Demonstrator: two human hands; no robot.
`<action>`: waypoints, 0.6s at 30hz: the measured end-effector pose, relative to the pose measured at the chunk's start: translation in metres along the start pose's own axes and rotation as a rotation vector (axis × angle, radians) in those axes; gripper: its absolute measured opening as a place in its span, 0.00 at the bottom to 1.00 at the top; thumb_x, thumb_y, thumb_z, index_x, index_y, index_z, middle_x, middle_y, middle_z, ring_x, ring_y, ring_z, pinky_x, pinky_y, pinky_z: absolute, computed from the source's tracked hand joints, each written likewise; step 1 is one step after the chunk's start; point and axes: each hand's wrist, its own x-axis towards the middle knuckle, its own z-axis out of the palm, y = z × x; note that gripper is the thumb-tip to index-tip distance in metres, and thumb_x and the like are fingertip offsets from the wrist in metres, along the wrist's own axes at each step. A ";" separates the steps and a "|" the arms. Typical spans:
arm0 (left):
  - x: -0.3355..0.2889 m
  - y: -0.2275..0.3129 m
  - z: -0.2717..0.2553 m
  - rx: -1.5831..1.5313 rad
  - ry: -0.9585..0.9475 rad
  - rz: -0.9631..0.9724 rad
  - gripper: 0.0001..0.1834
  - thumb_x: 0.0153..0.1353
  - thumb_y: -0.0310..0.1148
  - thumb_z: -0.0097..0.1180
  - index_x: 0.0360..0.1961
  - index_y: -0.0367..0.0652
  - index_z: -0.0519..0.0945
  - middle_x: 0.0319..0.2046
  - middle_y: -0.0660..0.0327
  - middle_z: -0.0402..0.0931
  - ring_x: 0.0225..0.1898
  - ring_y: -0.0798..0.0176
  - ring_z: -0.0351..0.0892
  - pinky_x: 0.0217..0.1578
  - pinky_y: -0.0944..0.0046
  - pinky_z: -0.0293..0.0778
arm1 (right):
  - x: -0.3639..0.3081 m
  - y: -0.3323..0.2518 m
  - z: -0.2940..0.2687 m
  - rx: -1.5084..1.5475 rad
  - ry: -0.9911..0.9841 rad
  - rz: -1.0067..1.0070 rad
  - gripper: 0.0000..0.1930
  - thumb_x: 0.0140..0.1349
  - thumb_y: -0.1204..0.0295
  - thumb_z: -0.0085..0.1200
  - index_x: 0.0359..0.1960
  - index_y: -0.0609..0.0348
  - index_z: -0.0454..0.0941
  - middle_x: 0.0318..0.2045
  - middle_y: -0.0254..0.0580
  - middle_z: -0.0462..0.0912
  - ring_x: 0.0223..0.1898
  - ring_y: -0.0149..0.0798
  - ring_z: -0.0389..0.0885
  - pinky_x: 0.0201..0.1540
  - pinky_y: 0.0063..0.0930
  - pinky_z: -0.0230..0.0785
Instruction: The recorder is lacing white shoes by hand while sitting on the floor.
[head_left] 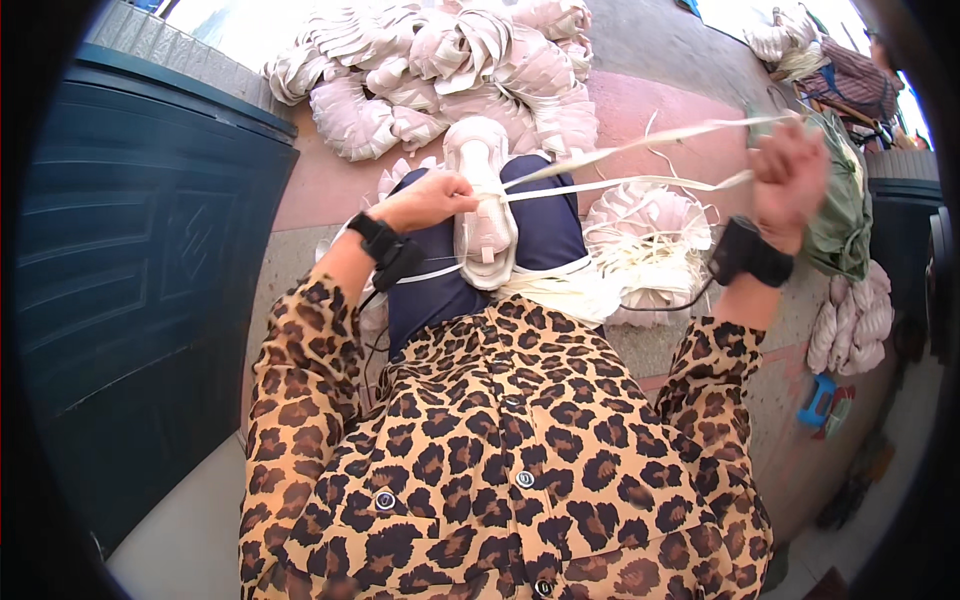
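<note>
A pale pink and white shoe upper stands upright between my knees. My left hand is closed in a pinch at its left edge, where a short bit of lace seems to run from the fingertips. From the upper's eyelets two strands of cream shoelace stretch out to the right. Their far ends run to my right hand, which is raised and closed around them, blurred by motion. A bundle of loose cream laces lies across my lap, over the dark blue trousers.
Beyond my knees rises a large heap of similar uppers. Another bundle of uppers with laces sits by my right knee. A dark door stands at left. Right are a green sack, more uppers and a blue object.
</note>
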 end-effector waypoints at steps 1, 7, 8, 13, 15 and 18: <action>-0.010 0.003 -0.004 -0.174 0.046 -0.016 0.13 0.58 0.34 0.50 0.32 0.32 0.77 0.30 0.62 0.76 0.34 0.71 0.71 0.38 0.70 0.66 | 0.003 0.017 -0.004 -0.028 0.087 0.119 0.11 0.64 0.66 0.39 0.26 0.56 0.70 0.10 0.21 0.53 0.12 0.20 0.47 0.14 0.17 0.40; -0.113 -0.005 -0.115 -1.101 0.593 0.319 0.13 0.65 0.36 0.42 0.24 0.41 0.68 0.18 0.66 0.63 0.24 0.69 0.66 0.36 0.66 0.67 | -0.023 0.179 -0.001 -1.023 -0.254 0.418 0.14 0.58 0.68 0.49 0.40 0.66 0.76 0.28 0.38 0.79 0.29 0.30 0.75 0.36 0.22 0.68; -0.135 -0.009 -0.139 -1.222 0.614 0.422 0.12 0.64 0.35 0.42 0.27 0.41 0.69 0.17 0.67 0.61 0.23 0.70 0.64 0.32 0.67 0.65 | -0.030 0.202 0.000 -1.165 -0.358 0.349 0.14 0.57 0.69 0.48 0.40 0.68 0.74 0.32 0.46 0.80 0.32 0.33 0.77 0.37 0.25 0.68; -0.193 -0.036 -0.168 -1.322 1.018 0.294 0.10 0.63 0.36 0.45 0.32 0.40 0.71 0.16 0.70 0.56 0.20 0.73 0.57 0.27 0.70 0.59 | -0.048 0.246 0.000 -1.386 -0.428 0.298 0.14 0.57 0.64 0.48 0.32 0.66 0.74 0.30 0.58 0.77 0.35 0.54 0.76 0.38 0.39 0.67; -0.171 -0.044 -0.141 -1.166 1.028 0.047 0.08 0.62 0.31 0.46 0.36 0.37 0.72 0.17 0.70 0.60 0.17 0.76 0.58 0.19 0.76 0.56 | -0.048 0.243 0.000 -1.438 -0.472 0.418 0.14 0.57 0.63 0.47 0.30 0.65 0.73 0.28 0.59 0.77 0.34 0.56 0.75 0.37 0.42 0.67; -0.108 -0.043 -0.072 -0.649 0.832 -0.074 0.13 0.59 0.28 0.46 0.43 0.33 0.74 0.17 0.70 0.67 0.18 0.78 0.62 0.19 0.77 0.60 | -0.053 0.235 0.004 -1.443 -0.492 0.401 0.14 0.57 0.62 0.46 0.27 0.64 0.73 0.26 0.57 0.76 0.32 0.56 0.76 0.34 0.43 0.66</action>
